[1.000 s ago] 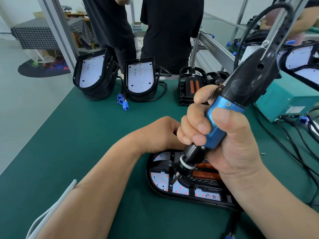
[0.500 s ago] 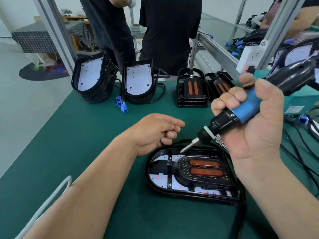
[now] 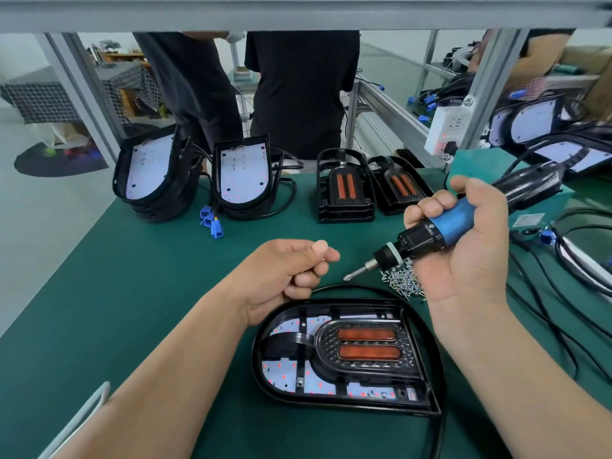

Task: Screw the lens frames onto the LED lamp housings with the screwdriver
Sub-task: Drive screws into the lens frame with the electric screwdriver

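Note:
A black LED lamp housing (image 3: 344,400) lies flat on the green mat in front of me, with a black lens frame (image 3: 367,349) holding two orange lenses set into it. My right hand (image 3: 463,256) grips a blue and black electric screwdriver (image 3: 440,226), lifted above the mat, its bit pointing down-left at a pile of small screws (image 3: 402,281). My left hand (image 3: 291,270) hovers just beyond the housing's far edge, thumb and forefinger pinched on a small screw (image 3: 324,259).
Two stacks of housings with white LED boards (image 3: 145,173) (image 3: 243,175) and blue connectors (image 3: 212,223) stand at the back left. Lens frame stacks (image 3: 344,190) (image 3: 399,187) stand at the back centre. Cables (image 3: 546,293) lie on the right. Two people stand behind the table.
My right hand lifted the screwdriver off the housing and swung it up and right over the screws. My left hand left the housing and now pinches a screw.

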Demonstrator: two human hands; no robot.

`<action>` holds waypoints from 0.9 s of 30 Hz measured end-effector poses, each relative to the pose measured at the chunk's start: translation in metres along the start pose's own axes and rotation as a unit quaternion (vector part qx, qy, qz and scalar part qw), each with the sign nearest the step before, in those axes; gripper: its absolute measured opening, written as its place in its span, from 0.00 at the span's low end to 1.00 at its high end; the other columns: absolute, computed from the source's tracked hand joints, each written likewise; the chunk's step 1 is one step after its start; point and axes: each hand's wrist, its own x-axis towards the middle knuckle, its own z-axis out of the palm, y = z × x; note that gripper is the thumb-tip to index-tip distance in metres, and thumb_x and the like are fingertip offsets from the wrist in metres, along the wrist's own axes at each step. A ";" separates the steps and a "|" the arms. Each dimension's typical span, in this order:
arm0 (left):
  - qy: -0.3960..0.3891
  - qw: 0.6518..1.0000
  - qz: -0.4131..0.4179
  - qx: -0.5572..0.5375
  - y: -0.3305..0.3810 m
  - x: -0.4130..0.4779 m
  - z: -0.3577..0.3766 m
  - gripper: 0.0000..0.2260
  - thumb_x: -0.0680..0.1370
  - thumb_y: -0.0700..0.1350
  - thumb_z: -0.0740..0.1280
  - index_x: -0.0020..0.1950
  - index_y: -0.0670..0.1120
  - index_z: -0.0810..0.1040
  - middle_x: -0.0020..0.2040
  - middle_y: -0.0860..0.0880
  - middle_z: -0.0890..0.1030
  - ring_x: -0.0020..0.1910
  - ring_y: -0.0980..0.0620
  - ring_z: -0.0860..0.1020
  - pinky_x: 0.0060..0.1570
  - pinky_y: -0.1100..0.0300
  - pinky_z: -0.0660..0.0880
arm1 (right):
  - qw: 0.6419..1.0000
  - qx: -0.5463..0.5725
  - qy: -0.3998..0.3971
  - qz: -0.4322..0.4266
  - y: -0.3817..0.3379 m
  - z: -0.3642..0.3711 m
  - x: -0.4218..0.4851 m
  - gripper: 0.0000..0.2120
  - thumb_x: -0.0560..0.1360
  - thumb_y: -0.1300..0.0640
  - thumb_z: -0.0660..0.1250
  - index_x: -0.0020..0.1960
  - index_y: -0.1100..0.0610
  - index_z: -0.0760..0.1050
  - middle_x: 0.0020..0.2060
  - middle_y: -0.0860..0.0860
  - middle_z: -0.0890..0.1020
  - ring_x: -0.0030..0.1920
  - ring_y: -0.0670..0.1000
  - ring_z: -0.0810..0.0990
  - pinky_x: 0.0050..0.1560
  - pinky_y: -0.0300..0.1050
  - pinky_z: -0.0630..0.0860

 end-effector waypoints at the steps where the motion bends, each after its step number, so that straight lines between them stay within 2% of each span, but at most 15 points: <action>1: -0.009 1.000 0.002 -0.003 -0.001 0.000 -0.001 0.10 0.79 0.44 0.70 0.54 0.38 0.85 0.39 0.48 0.78 0.29 0.58 0.66 0.24 0.70 0.62 | 1.000 0.000 0.001 -0.003 -0.001 0.000 0.001 0.07 0.78 0.56 0.69 0.52 0.56 0.73 0.36 0.49 0.73 0.34 0.49 0.72 0.44 0.45 0.76; 4: -0.036 0.999 0.009 0.003 -0.002 0.000 -0.004 0.09 0.81 0.37 0.68 0.54 0.40 0.87 0.42 0.46 0.82 0.30 0.58 0.68 0.26 0.69 0.64 | 1.000 0.005 0.006 -0.011 -0.003 -0.001 0.002 0.08 0.78 0.56 0.69 0.53 0.56 0.72 0.37 0.49 0.73 0.34 0.48 0.73 0.44 0.45 0.77; 8: -0.053 0.998 0.021 0.021 -0.002 0.000 -0.006 0.09 0.81 0.34 0.67 0.54 0.41 0.87 0.45 0.43 0.83 0.30 0.57 0.68 0.27 0.69 0.65 | 1.000 0.006 0.017 -0.015 -0.004 -0.001 0.002 0.07 0.78 0.56 0.69 0.53 0.56 0.72 0.37 0.49 0.74 0.35 0.49 0.74 0.46 0.46 0.78; 12: -0.060 0.997 0.016 0.047 -0.002 -0.001 -0.002 0.09 0.77 0.36 0.70 0.57 0.39 0.81 0.44 0.42 0.83 0.30 0.57 0.68 0.26 0.69 0.65 | 0.999 0.005 0.022 -0.024 -0.004 0.000 0.001 0.07 0.79 0.57 0.69 0.54 0.56 0.73 0.37 0.49 0.75 0.36 0.49 0.75 0.49 0.47 0.78; 14: -0.061 0.997 0.016 0.053 -0.002 -0.001 -0.001 0.07 0.79 0.34 0.69 0.57 0.38 0.79 0.44 0.42 0.83 0.30 0.57 0.68 0.26 0.69 0.65 | 0.999 0.002 0.023 -0.027 -0.003 -0.001 0.001 0.07 0.80 0.57 0.68 0.55 0.56 0.72 0.37 0.49 0.75 0.36 0.49 0.75 0.50 0.47 0.78; 18: -0.052 0.997 0.021 0.055 -0.003 -0.002 0.000 0.05 0.82 0.31 0.66 0.55 0.38 0.80 0.44 0.41 0.83 0.30 0.56 0.68 0.26 0.68 0.65 | 0.999 -0.005 0.024 -0.030 -0.002 -0.001 0.001 0.09 0.81 0.57 0.68 0.57 0.56 0.70 0.37 0.49 0.75 0.36 0.49 0.75 0.49 0.47 0.78; 27: -0.068 0.996 0.027 0.044 -0.004 -0.001 0.001 0.05 0.80 0.32 0.68 0.54 0.39 0.82 0.46 0.39 0.84 0.31 0.56 0.69 0.26 0.69 0.66 | 1.000 -0.013 0.012 -0.024 0.000 -0.001 0.000 0.09 0.81 0.57 0.69 0.57 0.56 0.70 0.37 0.49 0.75 0.36 0.49 0.75 0.47 0.46 0.79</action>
